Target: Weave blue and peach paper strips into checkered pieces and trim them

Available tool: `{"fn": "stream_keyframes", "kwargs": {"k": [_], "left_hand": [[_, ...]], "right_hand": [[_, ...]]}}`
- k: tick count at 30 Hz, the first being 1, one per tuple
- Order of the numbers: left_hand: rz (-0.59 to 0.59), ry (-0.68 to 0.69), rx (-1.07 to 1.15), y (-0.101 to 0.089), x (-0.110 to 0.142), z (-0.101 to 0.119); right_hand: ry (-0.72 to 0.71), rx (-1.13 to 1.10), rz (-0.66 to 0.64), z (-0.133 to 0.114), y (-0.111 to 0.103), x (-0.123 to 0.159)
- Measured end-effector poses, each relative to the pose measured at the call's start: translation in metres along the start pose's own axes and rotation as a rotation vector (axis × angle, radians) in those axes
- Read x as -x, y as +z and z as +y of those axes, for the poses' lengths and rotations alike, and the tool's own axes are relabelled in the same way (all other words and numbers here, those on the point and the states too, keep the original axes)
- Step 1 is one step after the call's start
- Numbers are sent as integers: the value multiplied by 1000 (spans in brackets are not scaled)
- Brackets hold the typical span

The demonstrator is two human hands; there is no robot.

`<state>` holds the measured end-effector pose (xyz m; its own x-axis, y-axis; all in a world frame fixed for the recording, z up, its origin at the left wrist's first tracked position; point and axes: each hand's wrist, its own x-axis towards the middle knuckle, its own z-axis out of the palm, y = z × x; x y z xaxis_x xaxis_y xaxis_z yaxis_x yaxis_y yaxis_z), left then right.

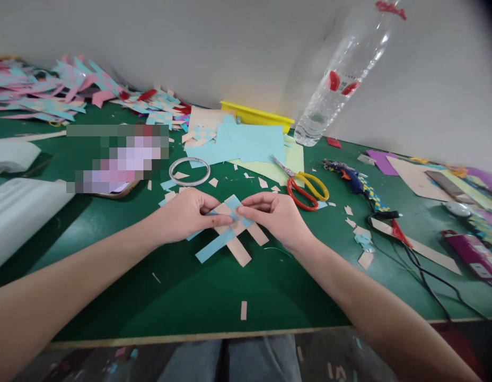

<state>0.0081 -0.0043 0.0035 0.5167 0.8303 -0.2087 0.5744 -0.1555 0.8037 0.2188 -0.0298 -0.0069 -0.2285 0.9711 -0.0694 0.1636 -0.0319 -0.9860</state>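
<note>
A small piece of woven paper strips (234, 225), light blue crossed with pale peach, is held just above the green table. My left hand (190, 215) pinches its left side between thumb and fingers. On the opposite side, my right hand (272, 215) pinches the upper right part the same way. Loose strip ends spread downward from the weave, two peach ones to the right and a blue one to the lower left. My fingertips partly cover the middle. Scissors (299, 185) with red and yellow handles lie beyond my right hand, and a tape ring (189, 171) lies beyond my left.
Blue paper sheets (249, 143) lie at the back by a yellow tray (257, 114). A plastic bottle (345, 79) stands behind. At left are a phone (122, 164) and heaped paper strips (43, 87); at right, a black cable (421, 276) and purple box (471, 254). Paper scraps surround my hands.
</note>
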Motion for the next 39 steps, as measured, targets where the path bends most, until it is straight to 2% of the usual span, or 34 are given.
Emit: {"fn": "stream_keyframes", "kwargs": {"k": [5,9,12,15,28,39], "left_hand": [[33,55,-28,1,0,-2],[190,171,-28,4,1,-2],[301,186,-47,4,2,-1],[342,182,-80,4,4,-1],[314,162,-41,4,1,-4],[294,183,-85,4,2,-2]], "right_hand": [[-16,22,-7,-1,-1,0],[10,33,16,-3,-1,1],[14,38,10,-5,1,1],[4,48,0,-6,2,2],[-32,96,-36,0,3,2],[-81,166,-18,0,4,2]]}}
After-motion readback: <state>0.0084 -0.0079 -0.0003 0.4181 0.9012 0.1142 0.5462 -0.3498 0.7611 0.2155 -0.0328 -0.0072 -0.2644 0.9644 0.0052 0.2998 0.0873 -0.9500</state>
